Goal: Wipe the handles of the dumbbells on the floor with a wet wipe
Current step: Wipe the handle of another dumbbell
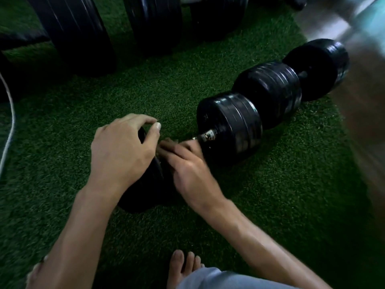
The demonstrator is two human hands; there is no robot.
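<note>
A black dumbbell lies on the green turf, its far weight [229, 130] at centre right and its near weight [143, 192] under my arms. My left hand [123, 151] curls over the top edge of the near weight and holds it. Between the two weights, my right hand [187, 163] wraps over the handle, blurred by motion. Only a worn metal stub of the handle [208, 135] shows beside the far weight. No wet wipe can be seen; anything under my right hand is hidden.
A second black dumbbell [270, 88] lies end to end beyond the first, reaching to the upper right. Large black weight plates [77, 32] stand along the back. A white cable [9, 130] runs down the left edge. My bare foot [183, 265] rests at the bottom.
</note>
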